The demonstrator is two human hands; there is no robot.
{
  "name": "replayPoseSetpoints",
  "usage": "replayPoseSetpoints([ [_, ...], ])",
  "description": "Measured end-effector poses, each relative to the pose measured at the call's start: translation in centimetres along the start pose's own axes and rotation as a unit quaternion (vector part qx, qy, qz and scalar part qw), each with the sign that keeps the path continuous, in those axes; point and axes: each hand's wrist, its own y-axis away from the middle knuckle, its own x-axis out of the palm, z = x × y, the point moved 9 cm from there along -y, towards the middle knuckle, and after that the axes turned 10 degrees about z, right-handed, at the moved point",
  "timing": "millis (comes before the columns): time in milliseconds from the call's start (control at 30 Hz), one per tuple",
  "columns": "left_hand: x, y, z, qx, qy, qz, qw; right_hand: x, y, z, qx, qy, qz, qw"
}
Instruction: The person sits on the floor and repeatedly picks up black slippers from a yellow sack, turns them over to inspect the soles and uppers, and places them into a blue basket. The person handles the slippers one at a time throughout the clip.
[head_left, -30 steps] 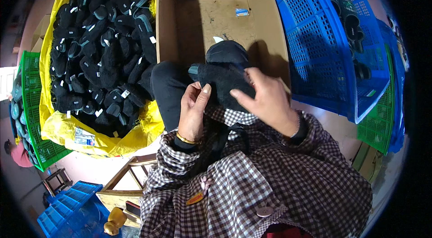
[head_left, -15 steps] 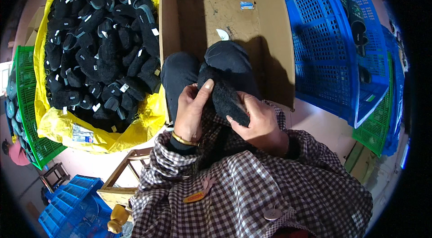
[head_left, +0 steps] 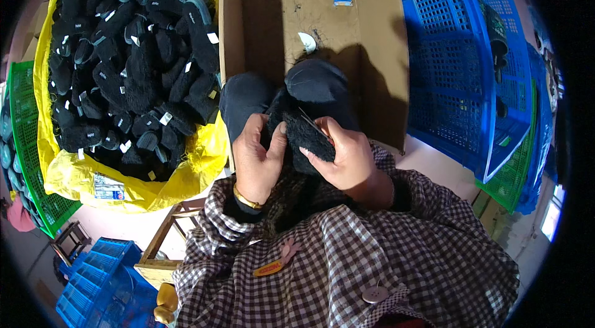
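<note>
Two bare hands work over a person's lap at the centre of the frame, meeting on one black fleecy piece [head_left: 304, 136] that lies between two dark-trousered knees [head_left: 319, 83]. The left hand [head_left: 257, 157], a single gold-coloured bracelet [head_left: 246, 200] at its wrist, pinches the piece's left side between thumb and fingers. The right hand [head_left: 347, 157] is curled around one slender metal tool [head_left: 310, 120], its thumb pressed to the piece's right side; the tool's exact kind is hard to tell.

Above the knees, at top centre, stands one open cardboard box [head_left: 378, 12] with two small scraps on its floor: one white [head_left: 307, 42], one blue and white [head_left: 342, 0]. One yellow sack [head_left: 130, 188] fills the upper left, heaped with black fleecy slippers [head_left: 142, 68], overlapping too closely to count, many bearing small white tags.

One large blue crate [head_left: 443, 86] rises at the upper right, some dark footwear [head_left: 499, 55] showing inside. One green crate [head_left: 34, 142] stands at the left edge; another green crate [head_left: 511, 182] is partly hidden at right. A smaller blue crate [head_left: 105, 284] sits at lower left, beside one wooden frame [head_left: 160, 241]. One large button [head_left: 375, 294] shows on the checked garment [head_left: 421, 253] at bottom centre.
</note>
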Motion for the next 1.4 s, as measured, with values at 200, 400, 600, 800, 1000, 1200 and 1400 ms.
replayPoseSetpoints([
  [200, -1.2, 0.3, -3.6, 0.047, -0.093, 0.051, 0.993, 1.1, -2.5, -0.6, 0.004, -0.09, 0.058, 0.994],
  [400, -0.9, 0.6, -7.0, 0.09, -0.243, 0.037, 0.965, 4.3, -4.7, -1.9, 0.046, -0.199, 0.149, 0.968],
  [600, -0.6, 3.4, -7.3, 0.089, -0.285, -0.01, 0.954, 5.5, -4.6, -4.7, 0.181, -0.418, 0.175, 0.873],
  [800, -0.4, 7.2, -4.0, 0.048, -0.208, 0.001, 0.977, 5.4, -3.6, -4.1, 0.142, -0.48, 0.153, 0.852],
  [1000, 0.7, 8.3, -3.7, 0.141, -0.239, -0.085, 0.957, 4.3, -3.2, -4.3, 0.072, -0.484, 0.066, 0.87],
  [1200, 1.0, 6.9, -4.8, 0.179, -0.235, -0.113, 0.949, 4.5, -4.0, -5.3, 0.084, -0.592, 0.035, 0.801],
  [1400, 0.0, 6.6, -5.6, 0.205, -0.297, -0.152, 0.92, 4.7, -3.4, -5.1, 0.049, -0.56, -0.04, 0.826],
])
